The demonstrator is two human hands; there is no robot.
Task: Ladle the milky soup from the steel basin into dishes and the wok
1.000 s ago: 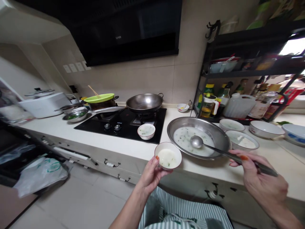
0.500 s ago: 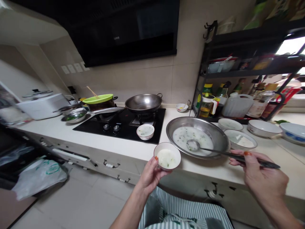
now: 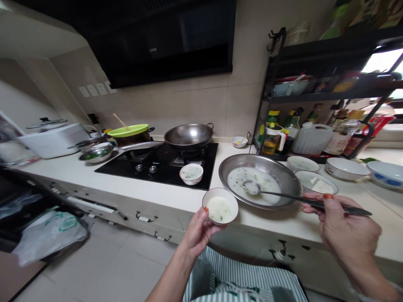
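Note:
My left hand (image 3: 201, 228) is closed around the side of a small white bowl (image 3: 220, 205) with a dark rim, which holds pale soup with green bits. The bowl is held up just in front of the counter edge. In my right hand (image 3: 343, 222) is the dark handle of a ladle (image 3: 283, 195). The ladle's round head lies in the milky soup (image 3: 267, 180) inside a wide steel basin (image 3: 291, 178), right of the bowl. Another filled bowl (image 3: 191, 174) stands on the front right corner of the black cooktop (image 3: 163, 174).
A steel wok (image 3: 189, 135) sits on the right burner; a long-handled pan (image 3: 97, 156) and a pot under a green colander (image 3: 128, 130) are to the left. Several bowls (image 3: 348, 169) stand right of the basin, before a black rack (image 3: 315, 97) with bottles. A range hood (image 3: 173, 46) hangs above.
The ladle head has shifted slightly left in the basin's soup. My left hand and the bowl it holds stay almost in place. The whole view has shifted a little.

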